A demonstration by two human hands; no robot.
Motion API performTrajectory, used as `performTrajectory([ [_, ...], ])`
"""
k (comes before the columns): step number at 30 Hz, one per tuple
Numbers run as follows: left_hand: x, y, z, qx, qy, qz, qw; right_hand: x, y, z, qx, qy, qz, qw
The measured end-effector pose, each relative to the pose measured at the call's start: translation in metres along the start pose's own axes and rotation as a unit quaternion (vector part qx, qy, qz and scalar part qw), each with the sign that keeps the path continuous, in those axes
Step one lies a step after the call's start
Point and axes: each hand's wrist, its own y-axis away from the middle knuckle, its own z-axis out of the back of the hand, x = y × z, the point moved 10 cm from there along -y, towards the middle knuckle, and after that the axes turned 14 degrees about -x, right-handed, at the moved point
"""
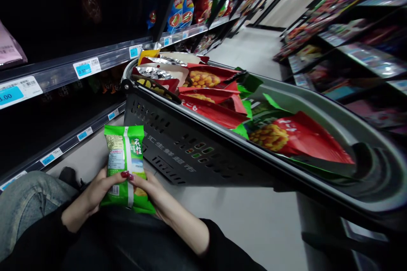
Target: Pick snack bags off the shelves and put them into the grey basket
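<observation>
A green snack bag (125,156) is held upright low in the head view, its back with a white seam strip facing me. My left hand (92,194) grips its lower left edge, thumb across the front. My right hand (152,192) supports the lower right side, thumb pressed beside the left thumb. Just to the right stands a black shopping basket (178,148) with a grey rim, filled with several red and green snack bags (286,135) and a silver packet (155,72).
Dark store shelves (63,72) with blue price tags run along the left; chip bags (181,10) sit further back. More stocked shelves (359,46) line the right. A pale floor aisle (254,46) runs ahead. My jeans knee (25,203) is at lower left.
</observation>
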Motion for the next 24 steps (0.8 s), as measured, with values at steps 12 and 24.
performTrajectory([
  [12, 0.0071, -0.0047, 0.0048, -0.017, -0.001, 0.025, 1.000, -0.0071, 0.0005, 0.0034, -0.023, -0.005, -0.035, 0.999],
  [24, 0.0070, -0.0044, 0.0044, -0.016, 0.000, 0.023, 1.000, -0.0056, 0.0005, 0.0013, -0.014, -0.002, -0.027, 1.000],
])
